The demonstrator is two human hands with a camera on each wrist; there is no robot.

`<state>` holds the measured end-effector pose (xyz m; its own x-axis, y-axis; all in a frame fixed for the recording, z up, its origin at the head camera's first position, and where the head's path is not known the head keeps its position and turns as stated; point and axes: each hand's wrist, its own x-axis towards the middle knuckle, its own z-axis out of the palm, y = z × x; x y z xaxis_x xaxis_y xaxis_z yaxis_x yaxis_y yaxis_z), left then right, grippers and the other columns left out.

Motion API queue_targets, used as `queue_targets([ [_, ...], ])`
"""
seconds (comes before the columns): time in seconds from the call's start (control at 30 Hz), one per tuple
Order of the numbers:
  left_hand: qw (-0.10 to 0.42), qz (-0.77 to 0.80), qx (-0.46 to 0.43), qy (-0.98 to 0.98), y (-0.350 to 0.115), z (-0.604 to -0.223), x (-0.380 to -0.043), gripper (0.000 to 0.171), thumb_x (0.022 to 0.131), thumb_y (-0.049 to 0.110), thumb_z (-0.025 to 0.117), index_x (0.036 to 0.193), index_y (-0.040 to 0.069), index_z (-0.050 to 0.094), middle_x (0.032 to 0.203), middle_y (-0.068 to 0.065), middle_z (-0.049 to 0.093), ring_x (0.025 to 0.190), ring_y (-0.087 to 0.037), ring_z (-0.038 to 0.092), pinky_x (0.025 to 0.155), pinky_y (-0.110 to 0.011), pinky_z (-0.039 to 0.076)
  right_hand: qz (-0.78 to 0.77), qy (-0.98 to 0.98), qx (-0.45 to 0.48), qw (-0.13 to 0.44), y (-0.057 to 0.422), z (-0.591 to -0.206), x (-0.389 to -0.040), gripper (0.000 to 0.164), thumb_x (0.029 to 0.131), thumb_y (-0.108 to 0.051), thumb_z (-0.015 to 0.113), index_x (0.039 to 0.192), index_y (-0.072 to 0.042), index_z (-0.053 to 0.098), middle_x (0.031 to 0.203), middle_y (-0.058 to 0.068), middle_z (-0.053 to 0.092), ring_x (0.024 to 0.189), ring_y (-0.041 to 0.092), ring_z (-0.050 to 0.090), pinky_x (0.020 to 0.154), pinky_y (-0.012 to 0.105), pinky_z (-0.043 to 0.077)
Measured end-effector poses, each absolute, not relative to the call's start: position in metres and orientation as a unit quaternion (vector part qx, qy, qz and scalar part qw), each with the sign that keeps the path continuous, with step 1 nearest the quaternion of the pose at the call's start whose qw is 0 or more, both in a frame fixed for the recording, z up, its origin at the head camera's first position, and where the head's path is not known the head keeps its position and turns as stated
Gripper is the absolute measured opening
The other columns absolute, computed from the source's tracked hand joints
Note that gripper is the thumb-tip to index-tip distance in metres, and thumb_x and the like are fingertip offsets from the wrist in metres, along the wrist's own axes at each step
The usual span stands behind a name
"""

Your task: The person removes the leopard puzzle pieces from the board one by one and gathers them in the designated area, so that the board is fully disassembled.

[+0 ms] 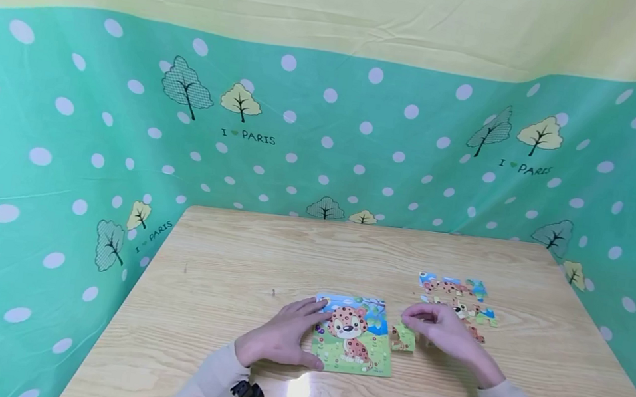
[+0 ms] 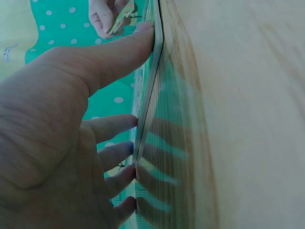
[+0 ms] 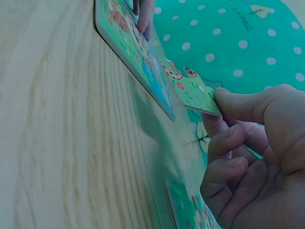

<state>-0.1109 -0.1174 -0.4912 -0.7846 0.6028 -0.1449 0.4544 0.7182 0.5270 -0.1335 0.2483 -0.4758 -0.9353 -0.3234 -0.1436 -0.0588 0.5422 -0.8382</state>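
A square puzzle board (image 1: 354, 357) with a spotted cub on grass lies flat on the table. My left hand (image 1: 284, 336) rests at its left side, fingers spread, with thumb and fingertips touching the board's edge in the left wrist view. Just right of the board, my right hand (image 1: 445, 331) pinches a green puzzle piece (image 3: 193, 90) between thumb and fingers. This piece shows a red flower and part of a spotted animal, and it is held up off the table in the right wrist view. Its other fingers are curled below.
Several puzzle pieces (image 1: 451, 286) lie in loose rows on the right of the wooden table (image 1: 226, 253), behind and partly hidden by my right hand. Green polka-dot cloth (image 1: 299, 156) hangs behind the table and along both sides.
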Motion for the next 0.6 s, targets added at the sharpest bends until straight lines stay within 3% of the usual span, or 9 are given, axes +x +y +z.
queue_targets([
  [0.23, 0.155, 0.235, 0.289, 0.915, -0.117, -0.492, -0.111, 0.102, 0.082, 0.055, 0.086, 0.166, 0.019, 0.039, 0.179, -0.005, 0.023, 0.166, -0.033, 0.018, 0.134, -0.061, 0.018, -0.46, 0.873, -0.096, 0.129, 0.261, -0.473, -0.134, 0.032, 0.104, -0.03, 0.071, 0.12, -0.003, 0.075, 0.102, 0.006, 0.075, 0.081, 0.014, 0.061, 0.064, 0.026, 0.051],
  [0.6, 0.152, 0.222, 0.29, 0.918, -0.116, -0.491, -0.111, 0.103, 0.083, 0.06, 0.084, 0.167, 0.021, 0.038, 0.179, -0.004, 0.022, 0.166, -0.032, 0.019, 0.134, -0.06, 0.018, -0.453, 0.882, -0.054, 0.12, 0.288, -0.469, -0.134, 0.041, 0.105, -0.032, 0.068, 0.13, 0.001, 0.071, 0.107, 0.009, 0.075, 0.075, 0.014, 0.058, 0.058, 0.027, 0.05],
])
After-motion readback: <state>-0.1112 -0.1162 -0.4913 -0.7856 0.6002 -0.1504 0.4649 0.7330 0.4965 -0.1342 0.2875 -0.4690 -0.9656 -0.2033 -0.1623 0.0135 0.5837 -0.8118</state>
